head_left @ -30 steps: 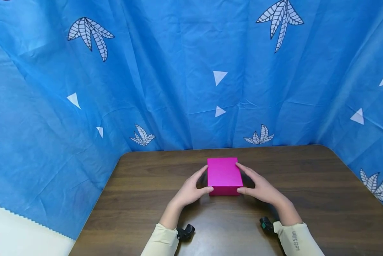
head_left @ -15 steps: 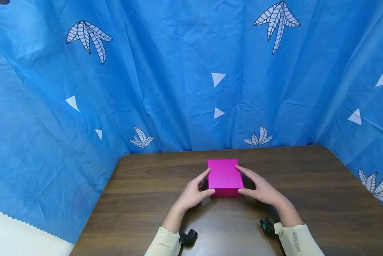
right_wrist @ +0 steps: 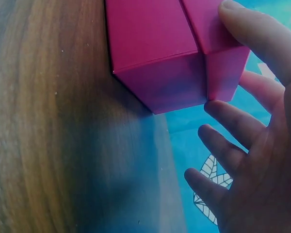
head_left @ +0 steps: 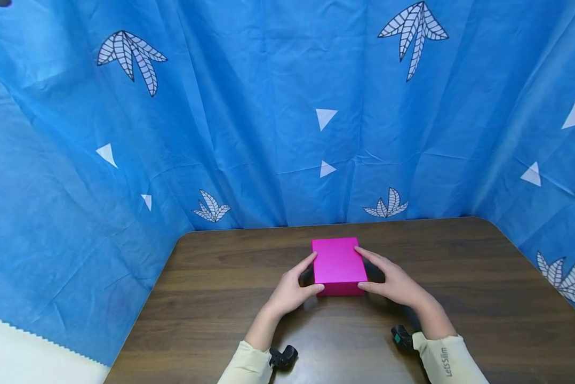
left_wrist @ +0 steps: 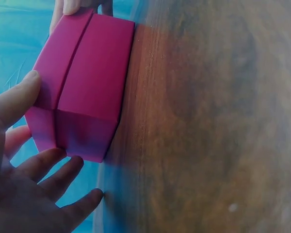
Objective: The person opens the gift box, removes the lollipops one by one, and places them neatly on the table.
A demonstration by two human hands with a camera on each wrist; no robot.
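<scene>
A pink cardboard box (head_left: 339, 261) stands on the wooden table, its lid (left_wrist: 58, 70) fitted over the lower part (left_wrist: 94, 68) with a seam running around the sides. At the left corner my left hand (head_left: 289, 292) holds the lid, thumb on the front face and fingertips along the side. Mirroring it, my right hand (head_left: 397, 282) grips the right corner, its thumb on the lid's front and fingers at the right side. In both wrist views the lower fingers are spread apart beside the box. The inside of the box is hidden.
The brown wooden table (head_left: 210, 320) ends at a blue curtain (head_left: 249, 133) with white leaf prints, which hangs behind it and along both sides. Small black cameras (head_left: 284, 357) sit at the wrists, by the pale sleeves (head_left: 249, 365). White cloth shows at lower left.
My left hand has shifted slightly right, its fingertips now at the box's left edge. The right hand stays at its corner. The head view has tilted a little.
</scene>
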